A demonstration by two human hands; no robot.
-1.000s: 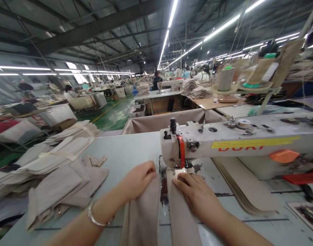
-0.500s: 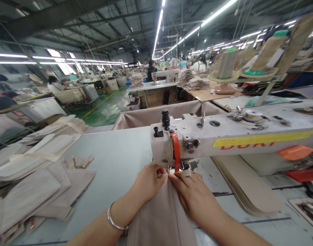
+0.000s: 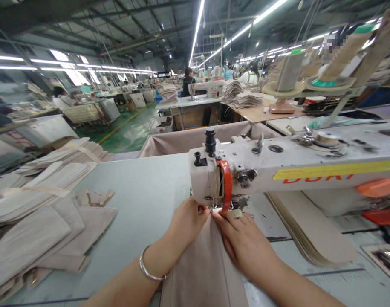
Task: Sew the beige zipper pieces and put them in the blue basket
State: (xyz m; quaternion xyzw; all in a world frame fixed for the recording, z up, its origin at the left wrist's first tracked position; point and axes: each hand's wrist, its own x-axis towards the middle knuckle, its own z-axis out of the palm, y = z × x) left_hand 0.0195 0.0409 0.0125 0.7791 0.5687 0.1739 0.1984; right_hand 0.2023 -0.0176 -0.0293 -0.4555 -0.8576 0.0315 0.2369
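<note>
A long piece of beige fabric (image 3: 203, 273) runs up between my forearms to the needle area of a white sewing machine (image 3: 203, 181). My left hand (image 3: 186, 221) is closed, its thumb and fingertips pinching the fabric's far end just left of the presser foot. From the right, my right hand (image 3: 247, 238) bears on the same piece, index finger pointing to the needle and the other fingers bent, a pale wrap on one finger. It grips the fabric's right edge; its thumb is mostly hidden. An orange-red guard (image 3: 226, 185) hangs in front of the needle bar.
Bundled beige pieces (image 3: 47, 187) and loose fabric pieces (image 3: 28, 243) lie at left. A stack of rounded beige panels (image 3: 325, 234) sits under the machine arm. Thread cones (image 3: 289, 72) stand behind right. A fabric-lined bin (image 3: 182, 143) adjoins the table's far edge. Several people work farther back.
The view has shifted slightly, so the machine appears a little farther right. Both hands keep their hold on the fabric beside the needle, with hardly any movement relative to the machine.
</note>
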